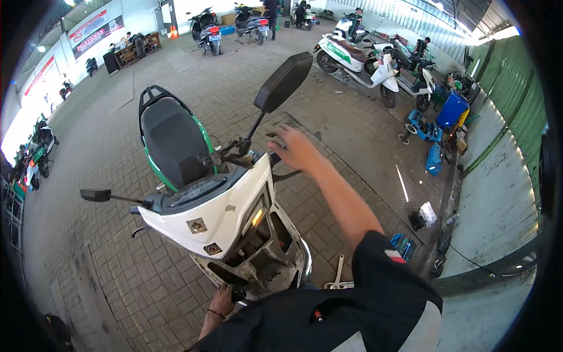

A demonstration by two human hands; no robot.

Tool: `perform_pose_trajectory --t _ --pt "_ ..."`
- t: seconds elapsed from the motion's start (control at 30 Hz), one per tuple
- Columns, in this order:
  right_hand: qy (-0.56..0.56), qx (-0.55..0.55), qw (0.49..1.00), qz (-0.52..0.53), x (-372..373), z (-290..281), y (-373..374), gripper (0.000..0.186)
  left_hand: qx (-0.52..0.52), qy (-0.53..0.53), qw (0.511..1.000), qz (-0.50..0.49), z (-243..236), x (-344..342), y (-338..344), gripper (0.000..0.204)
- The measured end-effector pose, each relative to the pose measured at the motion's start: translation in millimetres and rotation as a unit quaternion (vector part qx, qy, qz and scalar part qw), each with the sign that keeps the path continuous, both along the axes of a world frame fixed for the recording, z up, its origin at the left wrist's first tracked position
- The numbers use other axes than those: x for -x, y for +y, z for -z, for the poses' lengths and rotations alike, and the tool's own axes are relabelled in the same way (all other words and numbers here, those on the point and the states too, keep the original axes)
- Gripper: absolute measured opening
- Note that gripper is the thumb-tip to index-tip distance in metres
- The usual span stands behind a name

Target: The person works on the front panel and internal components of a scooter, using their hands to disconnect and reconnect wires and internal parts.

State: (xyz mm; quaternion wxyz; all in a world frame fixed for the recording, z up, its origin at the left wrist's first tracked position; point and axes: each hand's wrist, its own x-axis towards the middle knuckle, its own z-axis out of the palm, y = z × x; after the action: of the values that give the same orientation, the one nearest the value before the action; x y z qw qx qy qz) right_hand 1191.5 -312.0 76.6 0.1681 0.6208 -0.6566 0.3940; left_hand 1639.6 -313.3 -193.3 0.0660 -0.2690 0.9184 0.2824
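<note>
A white scooter [193,232] with green-edged seat [173,138] and grimy, opened front stands before me, facing me. My right hand [288,146] is raised at the handlebar beside the tall black mirror [280,83], fingers apart and slightly bent above the grip. My left hand [223,299] is low at the scooter's front, fingers bent round its lower edge by a dark part that I cannot make out. The other mirror [97,195] sticks out to the left. A wrench [339,270] lies low on the right, beside my sleeve.
Parked scooters [358,61] stand at back right and far left. Blue toolboxes [434,155], a blue bin [451,108] and a cable line the green-and-grey wall [498,199] on the right. Several people [271,14] are at the back, near more scooters and a desk. Paving [117,246] surrounds me.
</note>
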Motion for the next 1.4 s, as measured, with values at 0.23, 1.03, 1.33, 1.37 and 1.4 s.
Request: perform_pose_trajectory --t 0.23,1.03,1.33,1.37,1.4 --pt "-0.095 -0.416 0.896 -0.122 54.9 45.3 -116.2 0.031 -0.032 0.099 0.994 -0.040 9.9 -18.0 -2.3 0.038" --pt "-0.012 -0.445 0.851 -0.279 80.6 77.6 -163.5 0.038 -0.055 0.337 0.897 -0.281 9.1 17.3 -12.2 0.017" --pt "-0.057 -0.373 0.893 -0.247 78.7 90.4 -167.6 0.032 -0.240 0.409 0.794 -0.380 44.9 9.9 -21.9 0.019" --pt "-0.036 -0.348 0.898 -0.267 82.8 92.1 -166.3 0.034 -0.309 0.422 0.746 -0.412 45.4 11.6 -21.7 0.018" --pt "0.018 -0.342 0.898 -0.276 72.3 86.6 -169.0 0.032 -0.303 0.420 0.746 -0.420 46.2 3.8 -22.5 0.018"
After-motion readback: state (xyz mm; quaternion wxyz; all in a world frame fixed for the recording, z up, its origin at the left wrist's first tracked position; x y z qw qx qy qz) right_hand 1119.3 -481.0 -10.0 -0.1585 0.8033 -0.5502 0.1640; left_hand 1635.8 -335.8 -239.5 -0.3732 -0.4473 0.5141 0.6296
